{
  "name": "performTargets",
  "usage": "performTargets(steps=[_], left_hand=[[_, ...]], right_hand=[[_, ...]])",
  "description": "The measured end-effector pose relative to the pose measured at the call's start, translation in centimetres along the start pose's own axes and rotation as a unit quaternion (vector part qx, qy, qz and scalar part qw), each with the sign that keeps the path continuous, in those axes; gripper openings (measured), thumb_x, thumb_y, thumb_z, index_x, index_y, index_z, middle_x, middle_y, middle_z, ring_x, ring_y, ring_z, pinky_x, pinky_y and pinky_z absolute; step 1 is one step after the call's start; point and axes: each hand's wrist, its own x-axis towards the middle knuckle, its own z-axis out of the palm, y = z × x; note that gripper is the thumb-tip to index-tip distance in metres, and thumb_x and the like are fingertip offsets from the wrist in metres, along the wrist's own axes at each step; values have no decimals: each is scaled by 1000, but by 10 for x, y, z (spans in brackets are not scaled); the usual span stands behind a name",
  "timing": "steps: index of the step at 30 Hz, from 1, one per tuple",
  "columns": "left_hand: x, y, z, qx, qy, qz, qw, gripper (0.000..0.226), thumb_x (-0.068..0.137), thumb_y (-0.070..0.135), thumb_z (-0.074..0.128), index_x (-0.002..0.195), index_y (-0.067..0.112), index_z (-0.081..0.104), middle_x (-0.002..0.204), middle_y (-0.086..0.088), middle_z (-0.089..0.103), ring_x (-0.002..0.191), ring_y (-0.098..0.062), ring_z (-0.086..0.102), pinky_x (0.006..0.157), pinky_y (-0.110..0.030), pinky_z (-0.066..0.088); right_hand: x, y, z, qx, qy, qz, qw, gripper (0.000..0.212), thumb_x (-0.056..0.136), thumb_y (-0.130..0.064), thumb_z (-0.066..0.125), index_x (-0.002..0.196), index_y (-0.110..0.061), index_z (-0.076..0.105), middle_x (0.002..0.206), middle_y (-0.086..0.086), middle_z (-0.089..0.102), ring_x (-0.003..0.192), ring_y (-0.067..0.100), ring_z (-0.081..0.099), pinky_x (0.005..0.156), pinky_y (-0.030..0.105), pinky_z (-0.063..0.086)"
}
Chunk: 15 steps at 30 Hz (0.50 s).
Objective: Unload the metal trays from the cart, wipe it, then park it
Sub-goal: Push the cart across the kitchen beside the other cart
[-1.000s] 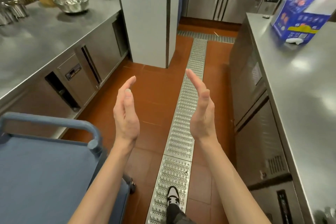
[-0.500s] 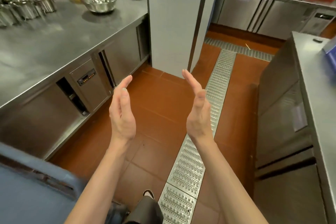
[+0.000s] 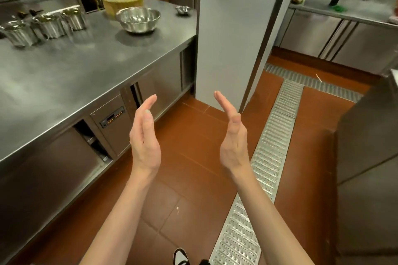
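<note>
My left hand (image 3: pixel 145 135) and my right hand (image 3: pixel 233 135) are raised in front of me over the red tile floor, palms facing each other, fingers straight, a gap between them. Neither hand holds anything. The blue cart and the metal trays are out of view.
A steel counter (image 3: pixel 75 66) runs along the left with a large metal bowl (image 3: pixel 139 18), several metal pots (image 3: pixel 46 26) and a small bowl (image 3: pixel 182 9). A grey pillar (image 3: pixel 234 28) stands ahead. A metal floor drain (image 3: pixel 265 157) runs on the right beside a steel cabinet (image 3: pixel 366 146).
The view has swung left and forward; the blue cart has dropped out of sight at the lower left. The blue box on the right counter is gone from view. Both hands keep their pose.
</note>
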Motion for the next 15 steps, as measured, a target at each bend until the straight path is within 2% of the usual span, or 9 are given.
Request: performTargets(steps=[4,9,13,15], left_hand=[[48,-21,7,17,14,-8,1000,51,113,34,26,151,12,53,154,4,56,146,-6,46,124,-27,33],[95,-43,9,36,41,-10,998,52,112,34,27,151,11,53,153,2,57,146,-8,47,124,-33,34],[135,-65,12,63,81,-24,994,50,113,31,28,150,11,54,153,3,57,145,-7,47,123,-27,34],[153,-74,14,79,100,-25,992,50,112,31,28,150,12,54,152,3,57,145,-5,47,122,-22,33]], right_hand=[[53,14,22,14,-7,-5,1000,85,101,-72,7,157,-18,44,160,-8,48,151,2,35,126,22,23],[109,36,50,37,-29,-23,999,84,103,-69,8,157,-15,43,160,-6,48,151,4,36,127,28,24],[159,59,78,55,-68,-26,996,83,103,-69,8,157,-17,44,159,-7,49,151,5,37,127,28,24],[184,70,93,65,-98,-38,992,82,104,-67,8,157,-15,43,160,-6,48,151,4,37,125,22,24]])
